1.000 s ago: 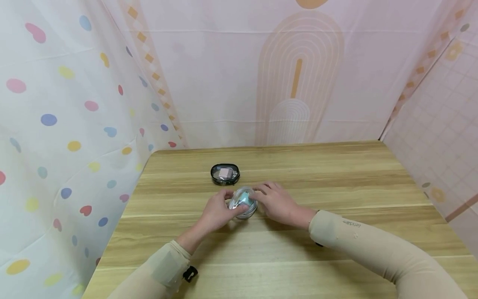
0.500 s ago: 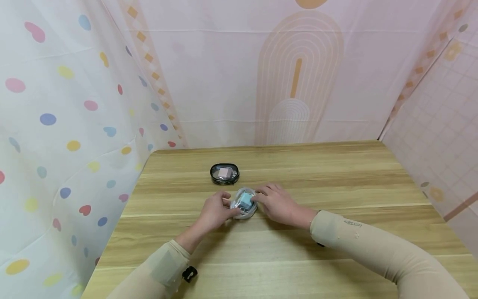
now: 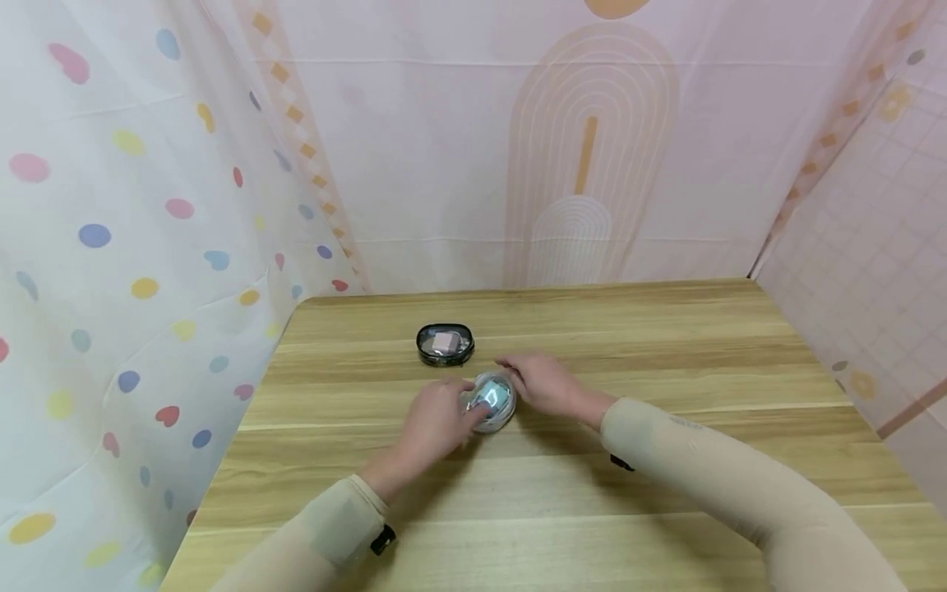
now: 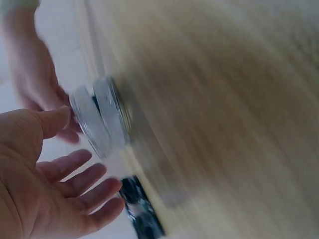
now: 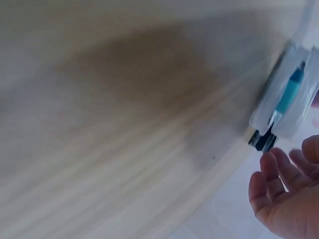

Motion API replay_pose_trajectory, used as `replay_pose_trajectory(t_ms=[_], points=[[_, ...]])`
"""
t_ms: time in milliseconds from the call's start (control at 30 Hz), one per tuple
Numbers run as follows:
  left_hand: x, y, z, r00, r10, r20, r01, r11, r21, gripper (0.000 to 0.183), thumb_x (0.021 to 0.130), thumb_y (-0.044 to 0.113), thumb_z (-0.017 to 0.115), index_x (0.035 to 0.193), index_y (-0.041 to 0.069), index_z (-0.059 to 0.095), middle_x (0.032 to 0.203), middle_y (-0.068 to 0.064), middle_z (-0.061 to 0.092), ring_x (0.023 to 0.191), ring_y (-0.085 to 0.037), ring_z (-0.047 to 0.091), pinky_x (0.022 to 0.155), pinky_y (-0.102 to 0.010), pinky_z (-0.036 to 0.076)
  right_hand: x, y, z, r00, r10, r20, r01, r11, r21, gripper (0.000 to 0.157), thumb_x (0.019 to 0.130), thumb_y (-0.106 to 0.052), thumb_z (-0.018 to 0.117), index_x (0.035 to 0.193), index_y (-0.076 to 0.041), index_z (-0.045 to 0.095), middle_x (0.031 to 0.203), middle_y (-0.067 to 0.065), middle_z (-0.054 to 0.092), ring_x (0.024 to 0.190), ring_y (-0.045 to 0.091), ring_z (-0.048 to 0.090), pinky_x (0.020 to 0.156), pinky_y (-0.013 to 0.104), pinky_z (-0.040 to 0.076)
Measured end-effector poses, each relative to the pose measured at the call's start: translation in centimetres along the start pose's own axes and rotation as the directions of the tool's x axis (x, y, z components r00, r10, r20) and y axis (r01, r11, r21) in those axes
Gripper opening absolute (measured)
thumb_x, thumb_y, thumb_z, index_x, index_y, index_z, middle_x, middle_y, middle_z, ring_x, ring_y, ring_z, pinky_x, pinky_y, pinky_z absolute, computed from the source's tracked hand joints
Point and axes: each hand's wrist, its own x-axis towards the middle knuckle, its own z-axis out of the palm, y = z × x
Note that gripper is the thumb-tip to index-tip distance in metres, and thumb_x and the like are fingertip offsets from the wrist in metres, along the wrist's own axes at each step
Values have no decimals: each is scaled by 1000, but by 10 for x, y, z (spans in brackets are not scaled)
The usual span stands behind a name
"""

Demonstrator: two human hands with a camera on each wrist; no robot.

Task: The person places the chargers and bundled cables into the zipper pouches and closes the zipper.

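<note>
A round clear case (image 3: 490, 400) with a light blue item inside lies on the wooden table (image 3: 666, 345). My left hand (image 3: 444, 415) sits at its left edge with the fingers straight; in the left wrist view that left hand (image 4: 70, 174) is spread open just short of the case (image 4: 102, 119). My right hand (image 3: 534, 380) hovers at the case's upper right. The right wrist view shows that right hand (image 5: 284, 199) loosely open and apart from the case (image 5: 289, 99). Neither hand grips anything.
A small black oval pouch (image 3: 445, 344) with a pale pink item inside lies just behind the case. Patterned cloth walls stand close on the left, back and right. Both wrist views are motion-blurred.
Both hands held the clear case tilted between them; they have now let go and opened. The case lies on the table, and the right hand has drawn back a little.
</note>
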Motion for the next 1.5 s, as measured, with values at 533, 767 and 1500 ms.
replay_pose_trajectory(t_ms=[533, 767, 1500], points=[[-1, 16, 25, 920, 392, -19, -306, 747, 590, 11, 91, 7, 76, 102, 10, 76, 101, -5, 74, 92, -25, 72, 87, -40, 58, 24, 9, -3, 977, 138, 164, -164, 975, 153, 28, 106, -16, 67, 126, 2, 73, 117, 15, 79, 106, 23, 75, 94, 36, 62], [5, 7, 20, 898, 439, -7, -372, 768, 521, 20, 89, 11, 83, 107, 6, 74, 112, -10, 75, 106, -28, 75, 96, -43, 61, 22, 12, -3, 966, 174, 192, -207, 963, 171, 26, 106, -16, 66, 123, 2, 75, 116, 14, 80, 106, 22, 73, 94, 38, 62], [11, 3, 22, 874, 485, 42, -434, 738, 516, 29, 84, 6, 84, 110, 4, 72, 118, -12, 75, 116, -28, 72, 105, -46, 59, 39, 21, -7, 920, 5, 392, -120, 956, 269, 38, 106, -5, 48, 140, -1, 66, 143, 15, 69, 137, 29, 62, 119, 46, 49]])
